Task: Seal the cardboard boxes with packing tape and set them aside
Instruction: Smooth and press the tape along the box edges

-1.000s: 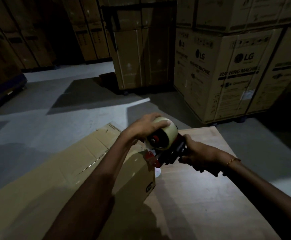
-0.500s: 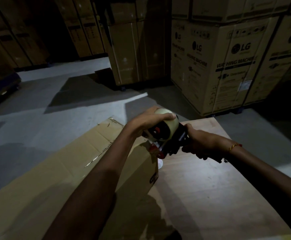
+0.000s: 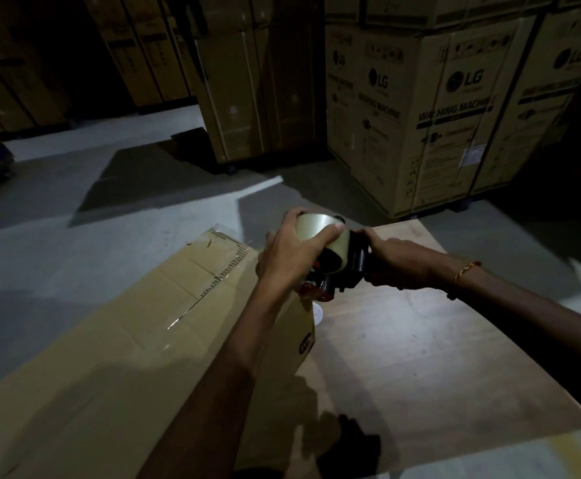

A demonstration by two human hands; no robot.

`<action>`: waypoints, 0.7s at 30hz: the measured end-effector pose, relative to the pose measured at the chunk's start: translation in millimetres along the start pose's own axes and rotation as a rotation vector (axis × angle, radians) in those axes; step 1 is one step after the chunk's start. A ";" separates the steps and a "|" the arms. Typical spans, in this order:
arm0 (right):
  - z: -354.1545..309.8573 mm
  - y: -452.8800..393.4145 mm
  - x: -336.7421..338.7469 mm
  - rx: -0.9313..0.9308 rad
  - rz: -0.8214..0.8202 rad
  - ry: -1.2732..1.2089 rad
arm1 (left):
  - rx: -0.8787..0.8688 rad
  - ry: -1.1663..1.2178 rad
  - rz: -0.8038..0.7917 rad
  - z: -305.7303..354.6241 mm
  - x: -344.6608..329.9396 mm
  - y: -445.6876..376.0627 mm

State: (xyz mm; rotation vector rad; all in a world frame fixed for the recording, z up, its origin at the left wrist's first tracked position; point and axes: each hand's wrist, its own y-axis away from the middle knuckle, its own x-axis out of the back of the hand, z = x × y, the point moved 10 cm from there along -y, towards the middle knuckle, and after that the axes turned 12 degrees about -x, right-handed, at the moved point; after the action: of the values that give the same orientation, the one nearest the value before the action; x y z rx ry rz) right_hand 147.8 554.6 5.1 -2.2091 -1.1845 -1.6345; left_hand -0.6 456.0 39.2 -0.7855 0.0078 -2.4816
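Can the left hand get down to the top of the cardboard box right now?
Probably yes. The left hand is curled over the tape roll, right above the box top's far end, with nothing between them. It would have to let go of the roll first.

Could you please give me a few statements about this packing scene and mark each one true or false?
1. The left hand is wrapped over the tape roll. True.
2. The right hand rests flat on the wooden board. False: it grips the tape dispenser from the handle side.
3. The long cardboard box lies left of the dispenser. True.
4. The stacked cartons behind are printed "television". False: they read "washing machine".
5. The right wrist carries a bracelet. True.
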 end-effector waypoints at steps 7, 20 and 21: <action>-10.4 9.4 3.5 -0.092 -0.028 -0.005 | 0.001 0.189 -0.216 6.8 0.4 -17.4; -7.9 1.7 7.8 -0.122 -0.136 -0.139 | 0.141 0.520 -0.092 -83.8 -30.4 6.0; -7.4 1.5 10.4 -0.133 -0.137 -0.129 | 0.113 0.487 -0.094 -80.5 -27.1 6.2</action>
State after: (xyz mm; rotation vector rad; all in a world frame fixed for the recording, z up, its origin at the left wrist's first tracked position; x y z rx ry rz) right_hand 144.3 554.9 17.5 -2.3959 -1.3235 -1.6901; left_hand -22.1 451.9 -43.1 -0.1249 0.0051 -2.6736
